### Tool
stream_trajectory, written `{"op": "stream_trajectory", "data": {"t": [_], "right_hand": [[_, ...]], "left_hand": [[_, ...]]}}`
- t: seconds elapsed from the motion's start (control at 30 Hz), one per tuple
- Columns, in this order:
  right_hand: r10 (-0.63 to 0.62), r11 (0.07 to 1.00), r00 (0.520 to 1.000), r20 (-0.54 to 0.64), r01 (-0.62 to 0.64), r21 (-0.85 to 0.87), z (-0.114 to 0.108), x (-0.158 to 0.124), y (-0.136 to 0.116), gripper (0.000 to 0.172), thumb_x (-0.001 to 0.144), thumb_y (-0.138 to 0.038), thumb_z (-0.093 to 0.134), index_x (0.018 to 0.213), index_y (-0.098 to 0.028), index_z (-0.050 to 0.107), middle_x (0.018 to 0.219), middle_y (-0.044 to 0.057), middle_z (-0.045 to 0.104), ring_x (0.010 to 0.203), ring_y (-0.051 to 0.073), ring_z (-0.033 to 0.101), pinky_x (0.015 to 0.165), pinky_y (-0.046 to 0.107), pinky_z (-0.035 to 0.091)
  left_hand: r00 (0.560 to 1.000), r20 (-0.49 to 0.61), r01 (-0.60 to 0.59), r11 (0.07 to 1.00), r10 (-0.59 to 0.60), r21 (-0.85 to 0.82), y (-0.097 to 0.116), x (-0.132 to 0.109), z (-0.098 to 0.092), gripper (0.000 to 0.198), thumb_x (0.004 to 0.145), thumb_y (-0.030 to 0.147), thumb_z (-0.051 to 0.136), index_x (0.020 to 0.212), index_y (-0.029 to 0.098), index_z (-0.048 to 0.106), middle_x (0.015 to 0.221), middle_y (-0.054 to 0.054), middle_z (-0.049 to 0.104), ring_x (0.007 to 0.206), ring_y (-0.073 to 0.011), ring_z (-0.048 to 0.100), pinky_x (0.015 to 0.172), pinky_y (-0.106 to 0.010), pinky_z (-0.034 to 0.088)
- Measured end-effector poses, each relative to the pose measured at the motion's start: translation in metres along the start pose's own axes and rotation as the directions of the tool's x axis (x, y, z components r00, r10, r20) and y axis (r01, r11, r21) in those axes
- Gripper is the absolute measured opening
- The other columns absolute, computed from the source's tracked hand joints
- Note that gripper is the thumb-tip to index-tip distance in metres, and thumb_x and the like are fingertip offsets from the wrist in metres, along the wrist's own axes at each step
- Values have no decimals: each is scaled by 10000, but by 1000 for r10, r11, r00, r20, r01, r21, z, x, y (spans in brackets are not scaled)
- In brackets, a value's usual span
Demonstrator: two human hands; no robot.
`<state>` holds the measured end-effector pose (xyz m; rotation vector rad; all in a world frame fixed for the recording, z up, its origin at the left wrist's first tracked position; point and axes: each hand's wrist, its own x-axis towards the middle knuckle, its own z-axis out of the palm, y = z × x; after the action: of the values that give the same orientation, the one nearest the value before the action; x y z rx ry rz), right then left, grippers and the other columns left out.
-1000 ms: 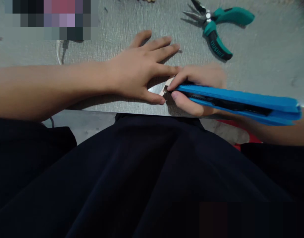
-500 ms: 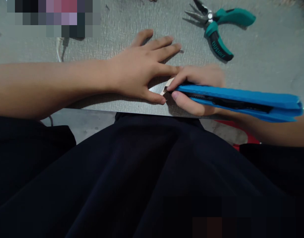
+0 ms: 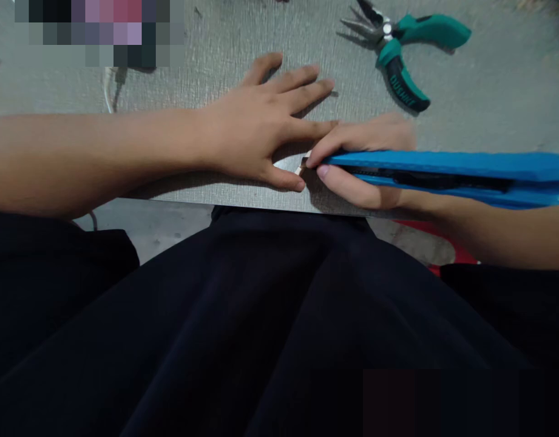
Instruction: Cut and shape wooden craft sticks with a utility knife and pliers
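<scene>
My left hand point(image 3: 265, 124) lies flat with its fingers spread on the grey textured table point(image 3: 192, 76), close to the near edge. Closed around the front end of a blue utility knife point(image 3: 447, 167) is my right hand point(image 3: 365, 152), its thumb and index finger pinched near the blade end. The knife's handle points to the right, over my right forearm. Its tip meets the table between my left thumb and index finger. A small pale piece point(image 3: 301, 165) shows there at the blade, mostly hidden by my fingers, so I cannot make out what it is.
Green-handled needle-nose pliers point(image 3: 397, 51) lie with their jaws apart at the back right. A pale cable point(image 3: 108, 91) runs on the table at the left, beside a pixelated patch. Under the table edge at the right shows something red point(image 3: 461, 246).
The knife's rear end has swung slightly up and to the right in the view. Less of the pale piece shows by the blade. My left hand has stayed in place.
</scene>
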<state>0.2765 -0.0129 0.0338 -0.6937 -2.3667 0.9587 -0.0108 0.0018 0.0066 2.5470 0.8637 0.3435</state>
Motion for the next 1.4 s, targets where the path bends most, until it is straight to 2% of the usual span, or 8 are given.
{"op": "stream_trajectory", "data": {"t": [0.17,0.3,0.53,0.83,0.97,1.1,1.23,1.4], "right_hand": [[-69,997,998,1,69,-35,-1,1,2,167,1012,-342,744,1035,-339,909,932,-13,929,783,259,870,795,386,726],[-64,993,996,58,69,-91,-4,-3,8,209,1076,-404,717,1102,-356,919,975,8,936,836,273,863,861,406,734],[-141,982,988,58,147,-122,-5,-7,16,212,1116,-375,704,1158,-345,910,947,8,903,808,262,848,820,405,706],[-192,978,980,53,195,-66,-7,-4,12,183,1084,-268,697,1129,-305,871,951,10,898,758,228,816,747,415,630],[-254,965,965,62,257,-49,-6,-2,17,187,1074,-260,707,1149,-303,873,959,3,909,792,213,842,775,380,652],[-277,957,959,65,281,-71,-6,-3,15,164,1051,-262,734,1130,-331,860,967,-21,911,818,204,856,783,356,654],[-186,980,982,-41,182,-83,-5,-7,8,145,1027,-290,685,1080,-331,814,884,-74,851,711,191,779,730,377,602],[-146,983,989,21,148,-107,-5,-6,7,154,1045,-316,695,1102,-330,837,946,-39,898,782,238,827,756,400,625]], "left_hand": [[999,-55,-9,994,3,-110,-6,0,2,904,961,989,772,1710,483,786,2007,71,522,1947,-490,341,1629,-788,39],[1000,-15,12,995,-13,-99,1,1,-4,879,967,981,798,1677,464,812,2013,70,517,1943,-494,348,1632,-790,72],[999,42,31,999,-30,-28,6,1,-8,846,1034,914,823,1718,418,785,2004,40,537,1963,-500,301,1628,-817,65],[998,26,56,997,-55,-48,7,1,-7,903,986,955,839,1710,416,796,1956,26,606,1950,-508,318,1627,-825,80],[999,30,39,999,-39,1,6,-2,-6,903,1048,931,789,1807,448,709,1958,26,601,1968,-482,293,1627,-829,83],[998,57,37,999,-39,38,4,-4,-5,961,1052,909,810,1871,437,636,2041,25,482,1975,-497,271,1609,-866,99],[995,85,38,997,-43,60,5,-2,-6,848,1071,867,817,1796,439,713,2126,28,278,1977,-542,250,1587,-893,86],[993,90,70,998,-70,8,7,1,-8,852,1040,946,769,1662,368,825,2110,42,322,1973,-560,246,1589,-887,40]]}}
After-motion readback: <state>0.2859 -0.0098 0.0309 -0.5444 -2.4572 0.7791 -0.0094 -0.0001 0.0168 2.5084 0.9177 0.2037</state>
